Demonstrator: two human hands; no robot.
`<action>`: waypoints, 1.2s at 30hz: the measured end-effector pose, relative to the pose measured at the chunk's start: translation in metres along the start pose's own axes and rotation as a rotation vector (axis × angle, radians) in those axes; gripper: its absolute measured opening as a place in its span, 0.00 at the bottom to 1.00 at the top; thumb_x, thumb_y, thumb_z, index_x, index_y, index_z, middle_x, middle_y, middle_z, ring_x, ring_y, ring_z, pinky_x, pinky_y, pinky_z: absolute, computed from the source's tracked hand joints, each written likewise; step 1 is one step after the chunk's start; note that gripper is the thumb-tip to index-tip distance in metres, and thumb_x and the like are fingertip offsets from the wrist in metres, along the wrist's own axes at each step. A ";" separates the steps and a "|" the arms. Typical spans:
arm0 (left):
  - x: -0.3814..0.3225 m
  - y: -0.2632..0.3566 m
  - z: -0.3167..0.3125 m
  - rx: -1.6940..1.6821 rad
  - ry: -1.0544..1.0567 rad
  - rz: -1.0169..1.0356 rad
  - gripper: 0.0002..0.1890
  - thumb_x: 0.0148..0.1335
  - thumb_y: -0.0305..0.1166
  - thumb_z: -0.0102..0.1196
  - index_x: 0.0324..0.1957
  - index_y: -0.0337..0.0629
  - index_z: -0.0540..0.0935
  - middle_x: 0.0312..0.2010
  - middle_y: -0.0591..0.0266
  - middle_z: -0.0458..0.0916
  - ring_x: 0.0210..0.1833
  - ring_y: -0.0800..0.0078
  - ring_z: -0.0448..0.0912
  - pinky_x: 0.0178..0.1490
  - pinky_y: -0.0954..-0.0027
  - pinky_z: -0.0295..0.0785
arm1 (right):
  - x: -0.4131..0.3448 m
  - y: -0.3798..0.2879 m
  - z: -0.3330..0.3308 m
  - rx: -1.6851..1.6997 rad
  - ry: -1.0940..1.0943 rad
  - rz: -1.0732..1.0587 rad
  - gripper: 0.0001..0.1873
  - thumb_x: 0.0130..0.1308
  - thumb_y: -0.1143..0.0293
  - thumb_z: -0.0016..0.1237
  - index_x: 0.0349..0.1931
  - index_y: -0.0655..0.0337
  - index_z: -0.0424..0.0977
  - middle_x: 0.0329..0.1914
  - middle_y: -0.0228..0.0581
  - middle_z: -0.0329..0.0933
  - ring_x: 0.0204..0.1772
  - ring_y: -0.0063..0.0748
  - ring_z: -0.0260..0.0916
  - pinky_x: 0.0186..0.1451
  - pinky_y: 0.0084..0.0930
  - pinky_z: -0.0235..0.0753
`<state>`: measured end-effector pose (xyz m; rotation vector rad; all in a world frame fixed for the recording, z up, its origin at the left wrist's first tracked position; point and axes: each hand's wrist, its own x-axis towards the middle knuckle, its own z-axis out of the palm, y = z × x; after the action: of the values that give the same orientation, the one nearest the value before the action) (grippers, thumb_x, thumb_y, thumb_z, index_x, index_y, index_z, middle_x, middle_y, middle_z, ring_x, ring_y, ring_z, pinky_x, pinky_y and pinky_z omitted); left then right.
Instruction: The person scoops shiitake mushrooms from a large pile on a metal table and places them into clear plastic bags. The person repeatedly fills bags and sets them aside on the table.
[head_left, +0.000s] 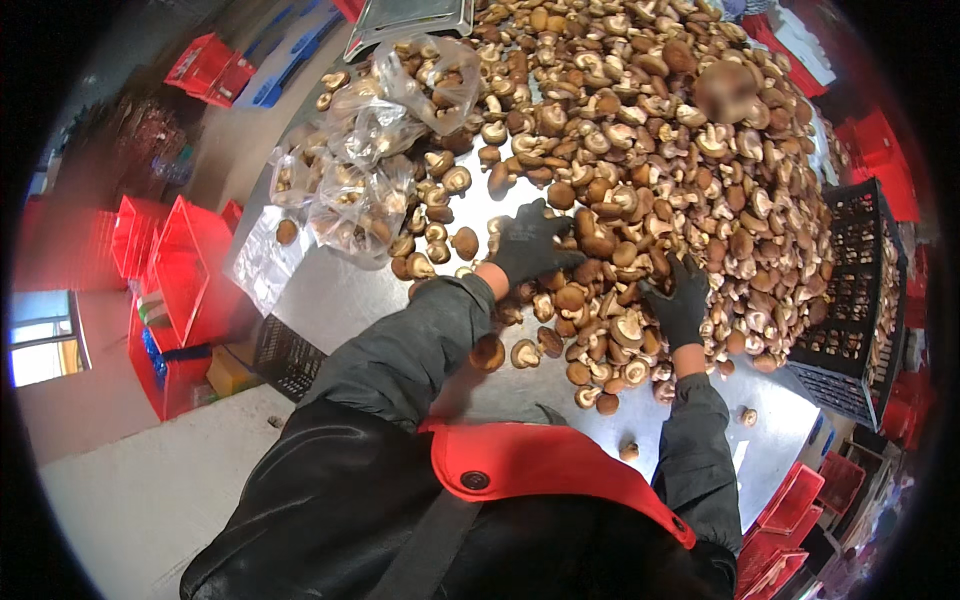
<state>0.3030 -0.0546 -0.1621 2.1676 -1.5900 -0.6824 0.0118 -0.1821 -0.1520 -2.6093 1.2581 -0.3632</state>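
A large heap of shiitake mushrooms (630, 150) covers much of the metal table (337, 300). My left hand (529, 244), in a dark glove, rests with spread fingers at the heap's near left edge, touching mushrooms. Farther right, my right hand (681, 304), gloved alike, reaches into the heap. Its thumb and fingers lie around brown caps, and I cannot tell whether it grips one. Between the hands lie loose mushrooms (626, 330), some with pale gills and stems upward. A single mushroom (487, 352) sits beside my left forearm.
Clear plastic bags of mushrooms (367, 187) stand at the left, near a scale (409, 19). A flat plastic bag (270, 259) lies at the table's left edge. On the right is a black crate (847, 300) holding mushrooms. Red crates (187, 270) stand around the table.
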 end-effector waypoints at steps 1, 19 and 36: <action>-0.006 0.010 0.003 -0.006 0.023 0.016 0.42 0.52 0.69 0.58 0.64 0.55 0.75 0.70 0.39 0.56 0.73 0.40 0.54 0.71 0.42 0.53 | -0.010 -0.003 -0.010 0.057 -0.031 -0.015 0.40 0.50 0.49 0.66 0.62 0.57 0.70 0.65 0.57 0.67 0.67 0.61 0.61 0.69 0.52 0.60; -0.131 0.011 -0.047 -0.228 0.210 0.259 0.27 0.53 0.46 0.67 0.54 0.46 0.81 0.62 0.50 0.73 0.65 0.49 0.70 0.67 0.47 0.61 | -0.136 -0.007 -0.029 -0.036 0.184 -0.086 0.44 0.60 0.48 0.58 0.73 0.57 0.58 0.78 0.59 0.51 0.80 0.61 0.43 0.80 0.52 0.43; -0.107 -0.033 0.004 -0.824 0.528 0.104 0.46 0.51 0.46 0.72 0.68 0.43 0.62 0.59 0.45 0.68 0.62 0.44 0.67 0.64 0.47 0.64 | -0.312 -0.013 0.010 -0.355 -0.336 0.637 0.56 0.53 0.33 0.58 0.77 0.49 0.49 0.78 0.44 0.54 0.73 0.56 0.59 0.71 0.48 0.63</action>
<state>0.2998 0.0572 -0.1660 1.4670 -0.9039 -0.5343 -0.1633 0.0726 -0.1965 -2.1967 2.0402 0.4249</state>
